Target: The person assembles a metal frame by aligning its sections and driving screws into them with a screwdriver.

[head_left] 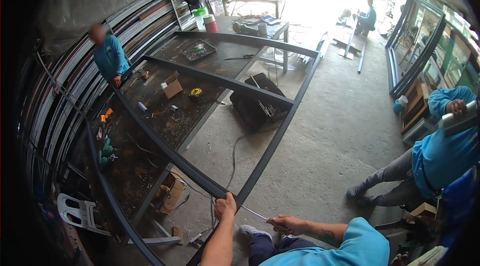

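A large dark metal frame (267, 157) with crossbars lies over the workbench and reaches out toward me. My left hand (225, 207) is closed on the frame at its near corner. In my right hand (288, 224) is a screwdriver (254, 212), gripped by its handle. The screwdriver's shaft points up and left, its tip against or very near the corner just right of my left hand. The fingers of both hands are partly hidden from above.
On the workbench (165, 133) lie a cardboard box (172, 86), a yellow tape measure (195, 93), a green drill (105, 153) and a tray (198, 51). One person (107, 58) stands at the left, another (440, 151) carries a metal profile at the right. A black case (255, 106) sits below the frame.
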`<action>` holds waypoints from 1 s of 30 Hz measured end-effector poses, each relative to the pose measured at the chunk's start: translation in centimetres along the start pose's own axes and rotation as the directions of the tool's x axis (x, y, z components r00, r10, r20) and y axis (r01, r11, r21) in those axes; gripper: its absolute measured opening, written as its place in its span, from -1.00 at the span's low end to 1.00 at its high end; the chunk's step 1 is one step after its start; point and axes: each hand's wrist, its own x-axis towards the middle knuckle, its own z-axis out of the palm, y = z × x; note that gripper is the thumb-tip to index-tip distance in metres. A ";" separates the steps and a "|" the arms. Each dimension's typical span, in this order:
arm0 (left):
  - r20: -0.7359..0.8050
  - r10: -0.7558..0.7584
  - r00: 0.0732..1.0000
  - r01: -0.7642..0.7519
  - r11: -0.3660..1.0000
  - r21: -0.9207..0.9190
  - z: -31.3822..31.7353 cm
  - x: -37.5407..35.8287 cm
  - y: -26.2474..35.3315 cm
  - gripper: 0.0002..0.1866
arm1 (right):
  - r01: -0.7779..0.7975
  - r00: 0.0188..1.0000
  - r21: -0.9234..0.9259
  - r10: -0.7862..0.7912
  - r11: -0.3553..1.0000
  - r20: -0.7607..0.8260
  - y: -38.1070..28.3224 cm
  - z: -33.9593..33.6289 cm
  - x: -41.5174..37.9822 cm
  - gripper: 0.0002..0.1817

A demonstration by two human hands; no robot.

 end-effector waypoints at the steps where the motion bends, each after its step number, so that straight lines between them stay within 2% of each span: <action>1: 0.001 -0.003 1.000 0.003 1.000 -0.008 -0.1 -0.2 0.0 -0.31 | -0.126 0.990 0.188 0.112 0.974 0.085 -0.7 1.3 -0.9 -0.66; 5: 0.000 0.000 1.000 0.000 1.000 0.019 0.6 0.6 -0.4 -0.32 | -0.209 0.970 0.290 0.159 0.934 0.185 -1.2 1.1 -1.0 -0.64; 7: -0.006 0.007 1.000 -0.007 1.000 0.014 0.6 0.8 -0.4 -0.32 | -0.113 0.984 0.157 0.088 0.981 0.156 -1.4 1.1 -1.2 -0.64; 8: -0.012 0.008 1.000 -0.008 1.000 0.010 0.8 0.7 -0.5 -0.32 | -0.114 0.984 0.160 0.090 0.980 0.152 -1.0 1.6 -1.5 -0.64; 9: -0.009 0.006 1.000 -0.006 1.000 0.009 0.8 0.6 -0.4 -0.32 | 0.085 0.995 -0.134 -0.092 0.987 -0.046 -0.4 2.4 -1.8 -0.63; 10: -0.005 0.010 1.000 -0.010 1.000 0.008 0.6 0.4 -0.3 -0.32 | 0.213 0.932 -0.447 -0.318 0.869 -0.174 0.1 3.0 -1.9 -0.60; 11: -0.003 0.013 1.000 -0.013 1.000 0.008 0.4 0.4 -0.3 -0.32 | 0.268 0.846 -0.530 -0.460 0.805 -0.271 1.0 3.1 -1.5 -0.59; 12: -0.005 0.010 1.000 -0.010 1.000 0.009 0.5 0.5 -0.3 -0.32 | 0.267 0.848 -0.530 -0.458 0.805 -0.268 1.3 3.1 -1.4 -0.59; 13: -0.002 0.004 1.000 -0.004 1.000 0.005 0.6 0.6 -0.3 -0.32 | 0.253 0.608 -0.891 -0.779 0.376 -0.155 1.6 3.4 -1.7 -0.63; 14: 0.001 0.000 1.000 0.000 1.000 0.002 0.7 0.8 -0.4 -0.32 | 0.040 0.352 -0.990 -0.926 -0.133 0.139 1.4 4.4 -2.4 -0.68; 15: 0.010 0.007 1.000 -0.007 1.000 0.010 0.9 1.1 -0.6 -0.32 | 0.011 0.395 -0.999 -0.918 -0.037 0.038 1.1 5.6 -2.9 -0.77; 16: 0.011 0.004 1.000 -0.004 1.000 0.010 1.0 1.0 -0.6 -0.32 | 0.012 0.397 -0.999 -0.917 -0.037 0.038 1.2 5.3 -2.6 -0.77; 18: -0.002 0.000 1.000 0.000 1.000 0.012 0.9 0.9 -0.5 -0.31 | 0.085 0.487 -0.987 -0.870 0.134 -0.076 1.9 4.7 -1.8 -0.80; 19: -0.004 -0.002 1.000 0.002 1.000 0.011 0.8 1.0 -0.4 -0.31 | 0.087 0.488 -0.987 -0.870 0.132 -0.074 1.6 4.6 -1.7 -0.80; 21: 0.008 -0.006 1.000 0.006 1.000 0.008 0.8 1.0 -0.5 -0.30 | 0.078 0.649 -0.935 -0.730 0.346 -0.216 1.2 4.3 -2.0 -0.77; 22: 0.011 -0.005 1.000 0.005 1.000 0.005 0.5 0.6 -0.5 -0.30 | 0.075 0.648 -0.936 -0.730 0.344 -0.216 1.4 3.6 -1.6 -0.77; 23: -0.001 0.000 1.000 0.000 1.000 0.014 0.0 0.2 -0.4 -0.31 | 0.207 0.771 -0.778 -0.589 0.593 -0.244 1.5 2.6 -0.9 -0.72; 24: -0.011 0.014 1.000 -0.014 1.000 0.021 -0.2 0.0 0.1 -0.32 | 0.276 0.871 -0.538 -0.444 0.796 -0.211 1.5 1.5 -0.3 -0.66; 25: -0.015 0.011 1.000 -0.011 1.000 0.003 0.0 0.2 0.1 -0.32 | 0.223 0.925 -0.396 -0.322 0.891 -0.203 1.1 1.5 -0.3 -0.64; 26: -0.009 0.010 1.000 -0.010 0.999 -0.035 0.1 0.2 0.1 -0.32 | 0.232 0.917 -0.394 -0.335 0.889 -0.216 0.8 1.4 -0.7 -0.64; 27: -0.009 0.022 1.000 -0.022 0.999 -0.037 0.2 0.0 0.1 -0.32 | 0.145 0.973 -0.150 -0.169 0.978 -0.160 0.6 1.4 -1.1 -0.66; 28: -0.014 0.028 1.000 -0.029 0.999 -0.036 0.0 -0.2 0.1 -0.32 | 0.019 0.999 0.094 -0.014 0.995 -0.050 0.5 1.6 -1.2 -0.67; 29: -0.020 0.031 0.999 -0.032 0.999 -0.030 0.2 0.1 -0.2 -0.32 | -0.108 0.994 0.276 0.094 0.955 0.064 1.0 1.0 -0.4 -0.67; 30: -0.023 0.032 0.999 -0.032 0.999 -0.021 0.6 0.5 -0.5 -0.31 | -0.107 0.993 0.278 0.090 0.955 0.073 1.4 0.9 -0.3 -0.67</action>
